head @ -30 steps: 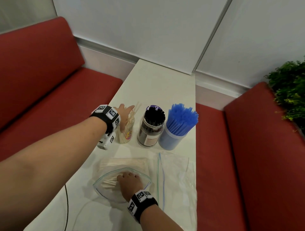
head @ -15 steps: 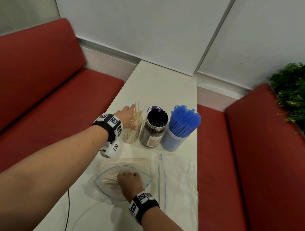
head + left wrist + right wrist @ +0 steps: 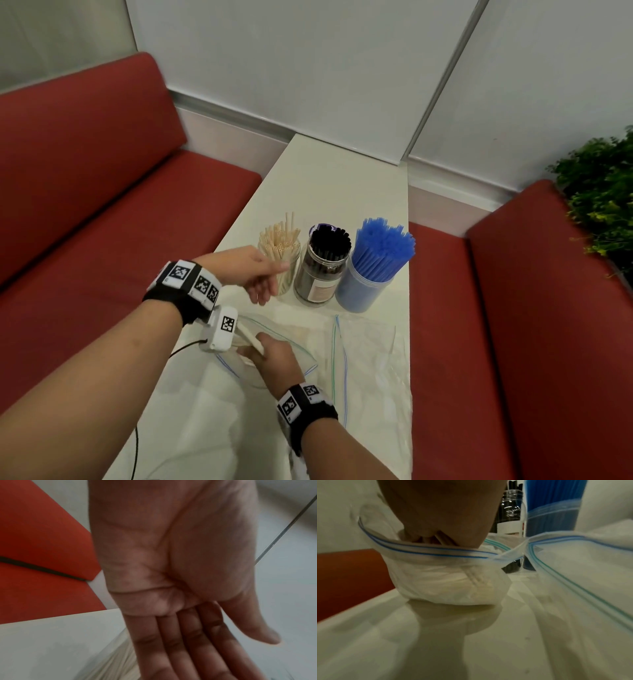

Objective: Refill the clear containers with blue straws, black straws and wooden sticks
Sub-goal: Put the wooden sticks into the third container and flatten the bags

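Since the earlier frame the left hand (image 3: 251,274) has drawn back from the stick container (image 3: 282,265) and hangs loose, fingers straight. On the tabletop (image 3: 329,178), the right hand (image 3: 274,356) grips wooden sticks (image 3: 248,337) inside the zip bag (image 3: 305,356). Left wrist view – flat, empty palm. Right wrist view – fingers curled round sticks at the bag's mouth.

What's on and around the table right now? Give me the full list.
wooden sticks container: one, clear, left of the row
black straws jar: one, clear, middle
blue straws container: one, clear, right
zip bag of sticks: one, clear, near side
empty zip bag: one, clear, to its right
table: one, white
benches: two, red, both sides
plant: one, green, far right
left hand: beside the stick container
right hand: in the bag, grips sticks
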{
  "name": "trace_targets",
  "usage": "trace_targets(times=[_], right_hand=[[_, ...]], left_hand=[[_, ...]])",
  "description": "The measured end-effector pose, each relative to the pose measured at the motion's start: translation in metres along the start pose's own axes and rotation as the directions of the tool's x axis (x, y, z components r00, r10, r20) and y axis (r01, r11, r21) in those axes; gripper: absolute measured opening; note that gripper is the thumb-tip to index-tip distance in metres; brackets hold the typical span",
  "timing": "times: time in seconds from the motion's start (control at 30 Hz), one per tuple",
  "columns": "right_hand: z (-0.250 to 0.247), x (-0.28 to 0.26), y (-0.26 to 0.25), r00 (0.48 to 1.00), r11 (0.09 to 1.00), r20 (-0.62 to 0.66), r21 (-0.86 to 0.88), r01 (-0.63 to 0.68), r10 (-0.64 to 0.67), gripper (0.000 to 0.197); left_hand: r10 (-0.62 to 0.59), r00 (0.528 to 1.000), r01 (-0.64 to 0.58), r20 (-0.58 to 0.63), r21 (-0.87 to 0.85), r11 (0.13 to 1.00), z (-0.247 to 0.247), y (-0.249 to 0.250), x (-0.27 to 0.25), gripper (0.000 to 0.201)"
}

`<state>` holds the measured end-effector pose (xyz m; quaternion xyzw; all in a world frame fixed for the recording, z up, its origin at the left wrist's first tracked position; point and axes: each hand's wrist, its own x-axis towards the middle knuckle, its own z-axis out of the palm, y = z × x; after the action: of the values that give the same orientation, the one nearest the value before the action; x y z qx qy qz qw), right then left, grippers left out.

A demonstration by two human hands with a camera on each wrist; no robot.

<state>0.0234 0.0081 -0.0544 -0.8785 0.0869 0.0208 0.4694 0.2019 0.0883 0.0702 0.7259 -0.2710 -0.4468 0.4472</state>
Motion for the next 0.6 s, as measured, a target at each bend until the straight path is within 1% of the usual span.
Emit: trace_targets(times=[0.03,0.07,0.13,0.17,0.2,0.23,0.27,0.3,0.33,0.37,0.4,0.43,0.47,0.5,0.53,0.57,0.6], right_hand=[[-0.001,0.001,-0.003,0.997,0.994,-0.052,0.100,-0.054,0.060,0.031],[0.000,0.001,-0.005,0.988,0.978,-0.107,0.185,-0.093,0.114,0.032],[0.000,0.003,-0.008,0.954,0.936,-0.187,0.307,-0.171,0.235,0.042],[-0.002,0.004,-0.014,0.937,0.918,-0.213,0.347,-0.192,0.276,0.045],[-0.005,0.007,-0.017,0.925,0.899,-0.225,0.390,-0.201,0.305,0.044],[-0.009,0.011,-0.024,0.921,0.878,-0.218,0.432,-0.207,0.324,0.038],[-0.012,0.014,-0.031,0.921,0.861,-0.214,0.469,-0.196,0.326,0.029],[-0.017,0.017,-0.041,0.931,0.853,-0.195,0.491,-0.180,0.309,0.014],[-0.021,0.019,-0.050,0.939,0.844,-0.197,0.516,-0.146,0.283,0.002],[-0.024,0.021,-0.054,0.946,0.836,-0.200,0.537,-0.112,0.256,0.016],[-0.026,0.023,-0.056,0.947,0.829,-0.204,0.551,-0.097,0.246,0.025],[-0.029,0.024,-0.058,0.946,0.820,-0.198,0.563,-0.105,0.257,0.029],[-0.032,0.024,-0.059,0.943,0.816,-0.185,0.564,-0.128,0.276,0.026],[-0.034,0.024,-0.059,0.942,0.818,-0.153,0.550,-0.170,0.299,0.019],[-0.035,0.023,-0.056,0.938,0.826,-0.121,0.519,-0.220,0.326,0.015],[-0.037,0.022,-0.052,0.936,0.838,-0.098,0.485,-0.251,0.337,0.022],[-0.037,0.019,-0.048,0.937,0.843,-0.098,0.476,-0.250,0.334,0.031]], left_hand=[[-0.017,1.000,0.017,0.009,-0.012,1.000,0.005,-0.006,-0.004,0.070],[-0.019,1.000,0.018,-0.015,-0.036,0.999,0.009,-0.011,-0.007,0.075],[0.023,0.997,-0.030,-0.069,-0.102,0.994,0.014,-0.022,-0.012,0.087],[0.049,0.998,-0.056,-0.049,-0.141,0.988,0.016,-0.026,-0.016,0.092],[0.067,0.998,-0.065,0.008,-0.190,0.980,0.019,-0.028,-0.019,0.094],[0.086,0.994,-0.066,0.074,-0.242,0.968,0.024,-0.028,-0.023,0.093],[0.111,0.986,-0.073,0.127,-0.272,0.960,0.029,-0.026,-0.026,0.089],[0.137,0.977,-0.093,0.162,-0.253,0.963,0.035,-0.022,-0.029,0.083],[0.156,0.973,-0.124,0.173,-0.183,0.975,0.040,-0.017,-0.030,0.073],[0.175,0.972,-0.162,0.157,-0.092,0.983,0.046,-0.010,-0.031,0.060],[0.183,0.977,-0.183,0.112,-0.012,0.983,0.052,-0.002,-0.032,0.045],[0.179,0.983,-0.181,0.049,0.031,0.983,0.057,0.006,-0.033,0.036],[0.181,0.983,-0.181,-0.013,0.045,0.982,0.060,0.012,-0.033,0.037],[0.197,0.978,-0.196,-0.066,0.025,0.980,0.062,0.017,-0.034,0.045],[0.219,0.969,-0.224,-0.114,-0.035,0.974,0.064,0.022,-0.034,0.053],[0.242,0.958,-0.260,-0.156,-0.109,0.959,0.066,0.027,-0.036,0.057],[0.267,0.942,-0.302,-0.206,-0.167,0.938,0.066,0.033,-0.038,0.058]])
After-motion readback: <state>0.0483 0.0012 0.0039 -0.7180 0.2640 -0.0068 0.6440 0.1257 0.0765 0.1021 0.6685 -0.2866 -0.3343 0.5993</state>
